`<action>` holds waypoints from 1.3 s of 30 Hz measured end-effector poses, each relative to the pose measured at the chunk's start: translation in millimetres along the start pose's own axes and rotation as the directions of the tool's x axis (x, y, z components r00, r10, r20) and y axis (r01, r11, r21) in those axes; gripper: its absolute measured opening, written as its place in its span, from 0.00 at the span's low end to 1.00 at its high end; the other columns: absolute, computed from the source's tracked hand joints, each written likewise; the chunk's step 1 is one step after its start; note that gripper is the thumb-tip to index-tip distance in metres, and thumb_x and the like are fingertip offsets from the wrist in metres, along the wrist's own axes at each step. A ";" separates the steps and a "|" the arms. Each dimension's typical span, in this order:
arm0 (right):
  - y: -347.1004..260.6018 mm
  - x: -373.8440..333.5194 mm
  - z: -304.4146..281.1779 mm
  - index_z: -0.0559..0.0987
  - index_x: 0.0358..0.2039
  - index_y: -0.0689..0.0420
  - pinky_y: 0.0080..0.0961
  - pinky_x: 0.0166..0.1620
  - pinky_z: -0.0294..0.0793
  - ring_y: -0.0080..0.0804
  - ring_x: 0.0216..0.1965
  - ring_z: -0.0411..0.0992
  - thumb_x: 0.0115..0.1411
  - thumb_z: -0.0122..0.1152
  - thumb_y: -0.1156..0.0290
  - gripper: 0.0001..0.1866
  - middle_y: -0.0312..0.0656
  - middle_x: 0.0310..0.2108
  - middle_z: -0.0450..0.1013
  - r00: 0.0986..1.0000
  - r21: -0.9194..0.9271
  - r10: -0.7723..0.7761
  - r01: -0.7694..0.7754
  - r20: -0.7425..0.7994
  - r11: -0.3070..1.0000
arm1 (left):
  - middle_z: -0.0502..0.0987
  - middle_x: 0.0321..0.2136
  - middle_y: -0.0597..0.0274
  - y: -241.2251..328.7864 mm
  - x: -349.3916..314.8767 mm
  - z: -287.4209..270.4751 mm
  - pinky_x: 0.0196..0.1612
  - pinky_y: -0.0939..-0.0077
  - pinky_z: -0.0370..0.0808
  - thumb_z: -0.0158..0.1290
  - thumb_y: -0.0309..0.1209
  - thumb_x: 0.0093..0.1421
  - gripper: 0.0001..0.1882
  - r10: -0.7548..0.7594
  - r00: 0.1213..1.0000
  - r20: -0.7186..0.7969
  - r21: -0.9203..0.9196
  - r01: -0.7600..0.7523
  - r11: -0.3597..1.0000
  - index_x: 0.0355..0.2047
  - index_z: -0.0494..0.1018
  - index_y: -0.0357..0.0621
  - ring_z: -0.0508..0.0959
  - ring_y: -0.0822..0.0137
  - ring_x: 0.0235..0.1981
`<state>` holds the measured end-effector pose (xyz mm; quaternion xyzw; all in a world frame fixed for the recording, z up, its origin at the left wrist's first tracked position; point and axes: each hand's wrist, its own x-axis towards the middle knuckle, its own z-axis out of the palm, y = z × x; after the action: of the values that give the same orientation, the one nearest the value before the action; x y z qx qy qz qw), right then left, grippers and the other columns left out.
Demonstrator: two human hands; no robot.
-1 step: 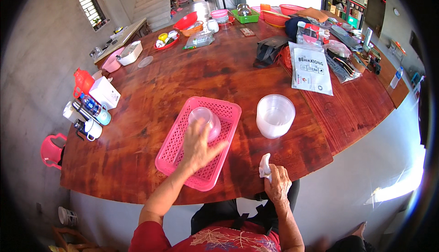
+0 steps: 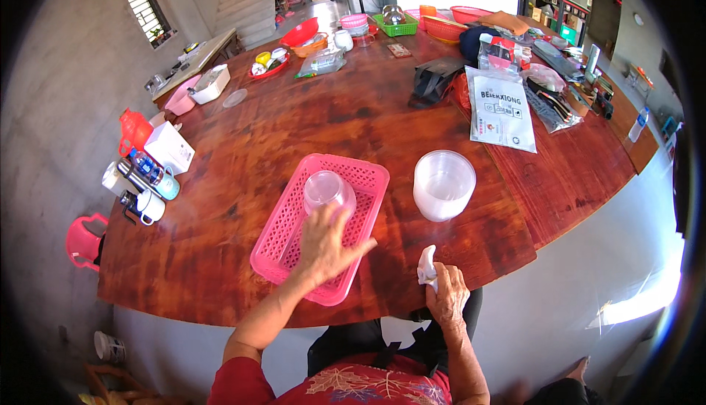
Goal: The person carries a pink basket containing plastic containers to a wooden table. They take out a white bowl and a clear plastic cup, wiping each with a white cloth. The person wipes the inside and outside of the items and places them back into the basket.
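Note:
A pink woven-pattern plastic basket [image 2: 375,188] lies on the wooden table before me. Inside it, toward its far end, is a clear round plastic bowl [image 2: 323,188]. My left hand [image 2: 323,247] is over the basket, fingers spread, fingertips at the bowl's near side; whether they touch it I cannot tell. To the right of the basket stands a translucent round plastic container [image 2: 443,192], apart from both hands. At the table's near edge my right hand [image 2: 448,295] is closed on a crumpled white cloth [image 2: 426,265], part of which sticks out beyond the fingers.
The brown table [image 2: 220,250] curves around me. Mugs [image 2: 151,206], a bottle and a white box [image 2: 170,147] stand at the left. Coloured baskets [image 2: 446,30] line the far side. A grey-white plastic bag [image 2: 501,111] lies at the right among other packages.
My left hand has shifted slightly to the right, its thumb now reaching farther over the basket's right rim. My right hand stays on the cloth.

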<state>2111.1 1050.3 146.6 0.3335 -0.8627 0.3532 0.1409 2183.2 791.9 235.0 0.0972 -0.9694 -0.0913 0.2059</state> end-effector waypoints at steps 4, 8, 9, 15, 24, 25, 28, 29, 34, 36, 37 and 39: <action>-1.3 1.4 -0.7 0.73 0.43 0.55 0.40 0.33 0.73 0.46 0.35 0.70 0.40 0.62 0.74 0.24 0.44 0.35 0.70 1.000 0.005 -0.004 0.004 0.002 1.000 | 0.75 0.43 0.42 22.9 -32.9 10.9 0.46 0.59 0.73 0.60 0.44 0.51 0.34 -0.189 0.891 0.413 -0.048 0.229 0.972 0.51 0.66 0.32 0.76 0.48 0.43; -5.0 1.7 -3.9 0.72 0.43 0.54 0.39 0.33 0.73 0.44 0.35 0.70 0.40 0.64 0.74 0.25 0.43 0.34 0.69 1.000 -0.018 0.008 -0.008 0.016 1.000 | 0.75 0.45 0.44 -10.4 -44.9 34.3 0.38 0.61 0.77 0.55 0.29 0.54 0.26 0.094 0.994 0.056 -0.155 -0.084 0.984 0.52 0.64 0.31 0.79 0.50 0.37; -4.5 0.5 -4.8 0.72 0.43 0.54 0.39 0.33 0.73 0.44 0.35 0.70 0.40 0.64 0.74 0.25 0.43 0.33 0.69 1.000 -0.017 0.006 -0.006 0.015 1.000 | 0.75 0.45 0.43 -13.9 -45.6 35.6 0.39 0.61 0.77 0.55 0.28 0.53 0.26 0.111 0.992 0.058 -0.128 -0.102 0.986 0.52 0.64 0.31 0.79 0.50 0.38; 0.5 -1.0 -3.6 0.72 0.43 0.54 0.38 0.33 0.74 0.44 0.35 0.71 0.40 0.64 0.74 0.25 0.43 0.35 0.70 1.000 0.009 -0.026 0.026 0.003 1.000 | 0.73 0.47 0.45 -13.8 -38.3 12.9 0.44 0.61 0.75 0.56 0.28 0.54 0.27 0.087 0.978 0.192 -0.217 -0.044 0.975 0.53 0.64 0.34 0.76 0.48 0.42; 0.1 0.9 -0.8 0.73 0.41 0.55 0.37 0.31 0.73 0.44 0.32 0.71 0.40 0.63 0.75 0.23 0.43 0.32 0.70 0.998 0.009 -0.055 0.056 -0.029 0.998 | 0.70 0.47 0.54 51.0 39.6 -0.7 0.54 0.64 0.69 0.60 0.32 0.52 0.24 0.247 0.969 -0.027 -0.188 -0.247 0.951 0.48 0.69 0.39 0.70 0.54 0.50; -0.5 1.4 -0.9 0.73 0.41 0.55 0.37 0.31 0.73 0.44 0.32 0.71 0.40 0.63 0.75 0.23 0.43 0.32 0.70 0.998 0.015 -0.050 0.050 -0.027 0.999 | 0.70 0.48 0.54 60.1 54.6 7.6 0.54 0.63 0.68 0.59 0.32 0.52 0.23 0.311 0.949 -0.056 -0.165 -0.316 0.934 0.48 0.70 0.39 0.69 0.54 0.51; -2.6 3.0 -3.6 0.74 0.40 0.54 0.37 0.30 0.73 0.44 0.31 0.71 0.40 0.63 0.73 0.22 0.42 0.31 0.70 1.000 -0.003 -0.017 0.017 0.003 1.000 | 0.69 0.48 0.54 84.8 87.0 35.4 0.55 0.61 0.66 0.58 0.31 0.52 0.23 0.458 0.884 -0.093 -0.065 -0.464 0.883 0.48 0.70 0.37 0.67 0.55 0.53; 0.0 2.0 -3.5 0.74 0.40 0.53 0.38 0.30 0.73 0.44 0.31 0.71 0.40 0.63 0.72 0.21 0.42 0.31 0.70 1.000 -0.013 -0.016 0.016 -0.008 1.000 | 0.68 0.49 0.54 91.8 93.7 49.5 0.54 0.61 0.65 0.57 0.32 0.53 0.22 0.473 0.879 -0.055 -0.007 -0.474 0.880 0.48 0.70 0.37 0.67 0.56 0.52; -3.4 2.5 -4.3 0.74 0.39 0.56 0.39 0.33 0.73 0.45 0.34 0.71 0.40 0.62 0.71 0.21 0.43 0.32 0.71 0.999 0.003 0.028 -0.028 0.035 1.000 | 0.78 0.29 0.61 91.5 108.7 72.9 0.46 0.63 0.64 0.48 0.31 0.57 0.07 0.485 0.873 0.057 0.016 -0.486 0.874 0.31 0.73 0.43 0.78 0.63 0.36; -1.0 2.7 -1.9 0.74 0.39 0.56 0.39 0.32 0.73 0.46 0.33 0.72 0.40 0.62 0.71 0.21 0.43 0.31 0.71 0.999 -0.009 0.022 -0.022 0.026 1.000 | 0.78 0.28 0.61 90.6 111.3 72.6 0.46 0.62 0.63 0.48 0.32 0.57 0.06 0.456 0.888 0.065 -0.071 -0.452 0.889 0.30 0.73 0.44 0.78 0.63 0.36; -2.3 2.4 -1.8 0.74 0.39 0.56 0.39 0.31 0.73 0.46 0.33 0.72 0.40 0.62 0.71 0.21 0.43 0.31 0.71 1.000 -0.011 0.021 -0.021 0.017 1.000 | 0.78 0.28 0.60 89.3 111.9 71.7 0.47 0.61 0.62 0.49 0.34 0.58 0.07 0.424 0.904 0.049 -0.131 -0.415 0.900 0.29 0.73 0.45 0.78 0.63 0.36; -1.7 1.5 0.1 0.74 0.39 0.56 0.39 0.30 0.72 0.45 0.32 0.72 0.40 0.62 0.71 0.21 0.43 0.31 0.71 1.000 -0.020 0.011 -0.012 -0.013 1.000 | 0.79 0.28 0.60 88.9 115.6 67.7 0.47 0.61 0.62 0.50 0.35 0.58 0.08 0.397 0.915 0.075 -0.170 -0.381 0.909 0.29 0.73 0.45 0.78 0.63 0.36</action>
<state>2111.2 1048.7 148.1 0.3248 -0.8672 0.3474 0.1478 2038.0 860.8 237.5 -0.1190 -0.9692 -0.1272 0.1741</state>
